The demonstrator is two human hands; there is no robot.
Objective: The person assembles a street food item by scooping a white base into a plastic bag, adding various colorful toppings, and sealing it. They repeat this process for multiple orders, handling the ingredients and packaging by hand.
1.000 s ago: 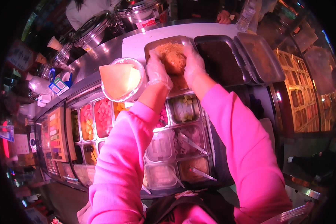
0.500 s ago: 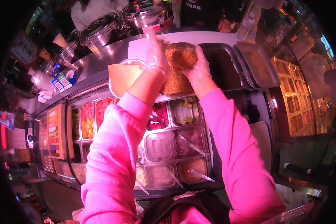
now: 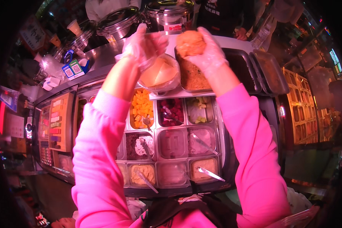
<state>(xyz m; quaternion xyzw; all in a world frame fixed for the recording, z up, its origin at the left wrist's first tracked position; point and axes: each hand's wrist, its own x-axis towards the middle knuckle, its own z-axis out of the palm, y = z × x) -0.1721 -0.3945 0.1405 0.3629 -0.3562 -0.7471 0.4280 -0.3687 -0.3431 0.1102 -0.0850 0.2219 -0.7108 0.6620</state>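
the pink-sleeved left arm (image 3: 102,155) and right arm (image 3: 254,148) reach forward from the lower edge, wrists (image 3: 119,79) showing past the cuffs. the gloved left hand (image 3: 140,49) is loosely spread, thumb (image 3: 141,29) raised, fingers (image 3: 158,42) stretched rightward. the gloved right hand (image 3: 210,55) is cupped, its palm turned inward, fingers bent in a grip

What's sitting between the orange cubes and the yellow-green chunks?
Dark reddish chunks lie between the orange cubes and the yellow-green chunks, as the head view shows.
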